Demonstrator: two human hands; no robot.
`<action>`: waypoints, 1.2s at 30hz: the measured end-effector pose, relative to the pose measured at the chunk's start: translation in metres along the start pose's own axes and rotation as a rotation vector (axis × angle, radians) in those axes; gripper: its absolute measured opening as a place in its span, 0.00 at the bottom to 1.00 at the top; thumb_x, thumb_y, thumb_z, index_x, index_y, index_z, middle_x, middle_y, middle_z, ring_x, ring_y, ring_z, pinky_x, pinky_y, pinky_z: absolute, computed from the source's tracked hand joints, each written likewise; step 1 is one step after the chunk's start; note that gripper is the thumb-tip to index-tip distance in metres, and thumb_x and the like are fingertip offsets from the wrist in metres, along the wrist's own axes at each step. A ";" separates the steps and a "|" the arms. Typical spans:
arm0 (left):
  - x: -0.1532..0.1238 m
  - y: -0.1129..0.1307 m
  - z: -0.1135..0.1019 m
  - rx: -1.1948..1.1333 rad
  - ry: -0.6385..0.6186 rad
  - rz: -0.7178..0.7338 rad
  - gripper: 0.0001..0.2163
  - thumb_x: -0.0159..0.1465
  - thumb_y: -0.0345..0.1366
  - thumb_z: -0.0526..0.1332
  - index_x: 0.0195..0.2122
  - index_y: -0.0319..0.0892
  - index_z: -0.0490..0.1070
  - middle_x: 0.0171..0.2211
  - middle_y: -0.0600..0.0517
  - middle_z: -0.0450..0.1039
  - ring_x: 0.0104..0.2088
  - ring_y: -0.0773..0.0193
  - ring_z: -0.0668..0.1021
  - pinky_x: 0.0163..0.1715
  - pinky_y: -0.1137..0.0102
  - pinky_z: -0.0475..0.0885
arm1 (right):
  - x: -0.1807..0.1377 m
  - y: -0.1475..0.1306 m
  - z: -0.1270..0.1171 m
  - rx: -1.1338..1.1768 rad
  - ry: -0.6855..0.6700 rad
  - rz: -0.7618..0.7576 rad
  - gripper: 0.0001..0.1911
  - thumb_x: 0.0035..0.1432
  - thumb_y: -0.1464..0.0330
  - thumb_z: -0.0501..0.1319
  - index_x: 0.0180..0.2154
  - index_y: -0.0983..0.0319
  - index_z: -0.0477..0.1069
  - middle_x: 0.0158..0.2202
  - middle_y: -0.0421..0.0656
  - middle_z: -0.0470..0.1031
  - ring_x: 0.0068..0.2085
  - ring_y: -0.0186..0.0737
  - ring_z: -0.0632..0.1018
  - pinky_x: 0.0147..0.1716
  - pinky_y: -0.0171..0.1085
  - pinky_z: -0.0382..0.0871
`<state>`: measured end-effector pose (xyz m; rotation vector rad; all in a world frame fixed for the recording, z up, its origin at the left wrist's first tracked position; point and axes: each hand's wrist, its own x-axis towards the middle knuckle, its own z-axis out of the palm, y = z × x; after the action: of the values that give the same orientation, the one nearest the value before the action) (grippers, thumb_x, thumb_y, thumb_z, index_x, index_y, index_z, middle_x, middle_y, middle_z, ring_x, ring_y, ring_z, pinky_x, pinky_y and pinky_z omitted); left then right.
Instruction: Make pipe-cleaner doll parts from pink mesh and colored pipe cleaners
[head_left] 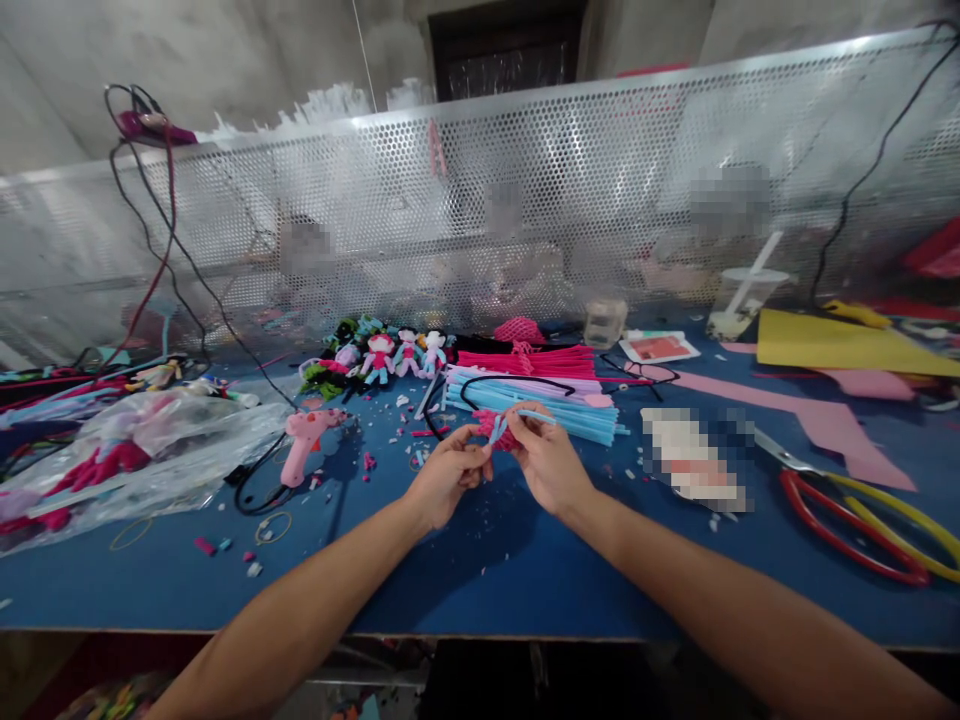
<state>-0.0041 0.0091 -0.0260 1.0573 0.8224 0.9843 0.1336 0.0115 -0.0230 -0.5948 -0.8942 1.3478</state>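
Note:
Near the middle of the table, my left hand (448, 472) pinches a small pink piece of twisted pipe cleaner (487, 424). My right hand (551, 455) closes thumb and finger on a light blue pipe cleaner (541, 416), which crosses over the pink piece. The fingers of both hands almost meet, and they cover part of the work. Just beyond them lie a bundle of light blue pipe cleaners (592, 418) and a bundle of deep pink ones (559, 360). A black pipe cleaner (517, 380) curves above my hands; whether it joins the piece I cannot tell.
A pink glue gun (306, 445) with a cable lies left; small pipe-cleaner dolls (405, 355) stand behind. Scissors (847, 520) and yellow sheets (840, 342) are at right, near a lidded cup (742, 295). A perforated metal panel (480, 200) closes the back.

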 end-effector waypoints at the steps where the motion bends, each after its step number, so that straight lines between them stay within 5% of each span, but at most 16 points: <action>1: 0.000 0.000 0.000 0.010 0.014 0.007 0.13 0.53 0.34 0.65 0.37 0.41 0.63 0.18 0.55 0.69 0.15 0.75 0.60 0.17 0.75 0.46 | -0.001 0.000 0.001 0.007 -0.002 0.014 0.13 0.47 0.62 0.68 0.29 0.59 0.67 0.23 0.33 0.65 0.25 0.31 0.66 0.23 0.32 0.62; 11: -0.005 0.000 0.002 0.203 0.172 0.103 0.15 0.51 0.34 0.65 0.41 0.41 0.68 0.21 0.58 0.69 0.16 0.76 0.56 0.17 0.76 0.46 | -0.001 -0.004 0.002 0.049 0.038 0.152 0.13 0.40 0.62 0.72 0.25 0.61 0.72 0.23 0.36 0.70 0.25 0.32 0.70 0.23 0.34 0.68; 19: -0.001 -0.001 -0.003 0.187 0.111 0.152 0.12 0.50 0.32 0.65 0.37 0.41 0.70 0.24 0.56 0.72 0.21 0.74 0.65 0.22 0.77 0.54 | 0.002 -0.002 -0.005 0.086 0.050 0.293 0.12 0.39 0.65 0.72 0.24 0.61 0.71 0.24 0.35 0.71 0.27 0.33 0.72 0.28 0.36 0.69; 25: 0.001 -0.002 -0.008 0.291 0.094 0.269 0.04 0.49 0.29 0.64 0.26 0.40 0.69 0.19 0.58 0.65 0.20 0.73 0.62 0.23 0.75 0.57 | 0.007 -0.008 -0.005 0.081 0.001 0.445 0.11 0.37 0.70 0.72 0.25 0.62 0.72 0.25 0.37 0.73 0.27 0.33 0.73 0.29 0.35 0.67; 30: 0.002 0.003 -0.010 0.517 0.246 0.450 0.06 0.45 0.25 0.62 0.23 0.41 0.74 0.30 0.52 0.71 0.35 0.64 0.70 0.36 0.71 0.63 | 0.005 -0.012 -0.005 -0.043 -0.140 0.312 0.09 0.38 0.69 0.72 0.24 0.63 0.75 0.23 0.38 0.72 0.26 0.31 0.71 0.30 0.34 0.64; 36: 0.000 -0.002 -0.008 0.469 0.178 0.353 0.04 0.48 0.26 0.59 0.25 0.39 0.71 0.22 0.56 0.66 0.26 0.68 0.67 0.28 0.73 0.61 | 0.001 -0.010 -0.003 -0.166 -0.179 0.232 0.10 0.39 0.66 0.72 0.25 0.62 0.74 0.24 0.38 0.72 0.28 0.33 0.70 0.30 0.36 0.62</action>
<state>-0.0104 0.0108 -0.0304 1.5721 1.0666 1.2271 0.1420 0.0115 -0.0160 -0.7316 -1.1161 1.5628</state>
